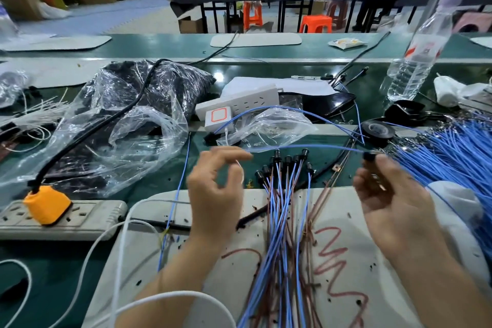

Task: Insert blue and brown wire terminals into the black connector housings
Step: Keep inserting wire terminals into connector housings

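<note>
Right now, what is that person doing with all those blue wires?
A person is fitting wires into little black plugs. The right hand grips a black connector housing, with a blue wire stretching from it toward the left hand. That hand is blurred, so whether it pinches the wire is unclear. Between the hands lies a bundle of finished wires, blue and brown, already capped with housings. A heap of loose blue wires waits on the right.

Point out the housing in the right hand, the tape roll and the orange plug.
Housing (pixel 369 156): head view, its black body.
Tape roll (pixel 387 132): head view, right side of the ring.
Orange plug (pixel 48 204): head view, top face.
</note>
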`<action>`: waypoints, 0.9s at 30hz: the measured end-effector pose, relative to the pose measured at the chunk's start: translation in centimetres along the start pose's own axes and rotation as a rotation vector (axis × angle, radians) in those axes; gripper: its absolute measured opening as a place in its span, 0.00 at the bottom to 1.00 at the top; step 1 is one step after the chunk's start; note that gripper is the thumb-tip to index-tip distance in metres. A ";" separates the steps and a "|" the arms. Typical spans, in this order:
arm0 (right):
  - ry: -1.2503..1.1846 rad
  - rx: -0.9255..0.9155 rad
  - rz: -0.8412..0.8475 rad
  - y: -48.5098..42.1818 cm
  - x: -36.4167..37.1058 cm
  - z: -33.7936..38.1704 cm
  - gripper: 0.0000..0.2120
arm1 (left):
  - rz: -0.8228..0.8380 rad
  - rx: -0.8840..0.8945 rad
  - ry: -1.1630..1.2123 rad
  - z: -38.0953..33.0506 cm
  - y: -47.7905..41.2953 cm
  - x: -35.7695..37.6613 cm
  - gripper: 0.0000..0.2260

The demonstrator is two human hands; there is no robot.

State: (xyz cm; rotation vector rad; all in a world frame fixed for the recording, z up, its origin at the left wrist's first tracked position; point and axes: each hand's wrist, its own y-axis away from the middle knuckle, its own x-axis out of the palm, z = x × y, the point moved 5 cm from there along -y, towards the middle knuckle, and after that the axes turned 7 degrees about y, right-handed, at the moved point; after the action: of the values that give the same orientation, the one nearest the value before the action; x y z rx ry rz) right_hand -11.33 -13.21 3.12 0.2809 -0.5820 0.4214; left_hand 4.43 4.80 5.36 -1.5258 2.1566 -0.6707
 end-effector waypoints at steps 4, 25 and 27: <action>-0.123 -0.012 -0.160 -1.5 -2.0 1.2 0.02 | -0.358 -0.412 0.133 4.8 -2.0 -3.3 0.07; 0.908 -0.969 0.387 6.7 4.4 0.1 0.06 | 0.405 0.059 0.115 -1.3 3.2 4.1 0.03; 0.935 -1.018 0.402 6.9 4.5 0.1 0.08 | 0.417 0.017 0.131 -1.1 3.2 4.2 0.03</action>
State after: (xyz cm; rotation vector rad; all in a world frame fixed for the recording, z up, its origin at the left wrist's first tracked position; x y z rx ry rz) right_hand -11.11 -5.77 6.75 -0.9898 0.1310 0.5305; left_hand 0.09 1.93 4.10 -0.9949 2.4532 -0.6533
